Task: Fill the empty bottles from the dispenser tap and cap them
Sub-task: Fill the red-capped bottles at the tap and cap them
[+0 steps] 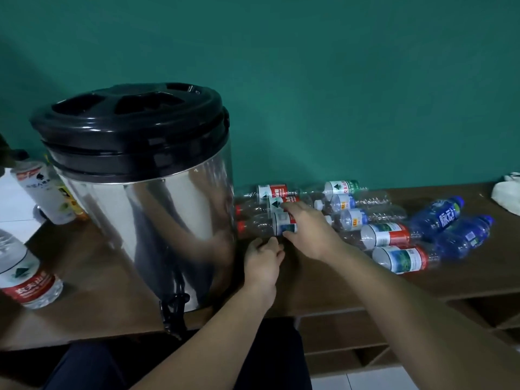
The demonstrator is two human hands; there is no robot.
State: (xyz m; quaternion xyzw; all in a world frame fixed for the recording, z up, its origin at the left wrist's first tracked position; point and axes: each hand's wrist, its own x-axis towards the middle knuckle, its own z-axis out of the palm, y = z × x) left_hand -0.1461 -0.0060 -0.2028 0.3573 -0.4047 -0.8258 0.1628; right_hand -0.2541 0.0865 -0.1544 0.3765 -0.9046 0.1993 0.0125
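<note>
Clear bottle [267,225] lying on desk [323,277] beside dispenser [146,192]; right grip [309,228] clamped round it, left grip [263,261] loosely curled, holding nothing.

On the table [323,285] the dispenser [146,192] stands at about nine o'clock, its tap [173,313] over the near edge. Empty bottles [388,235] lie on their sides to its right, from center out to three o'clock, near the wall [309,80]. Upright bottles [25,274] stand left of the dispenser. Both hands meet at the nearest lying bottle [267,225], just right of the dispenser.
</note>
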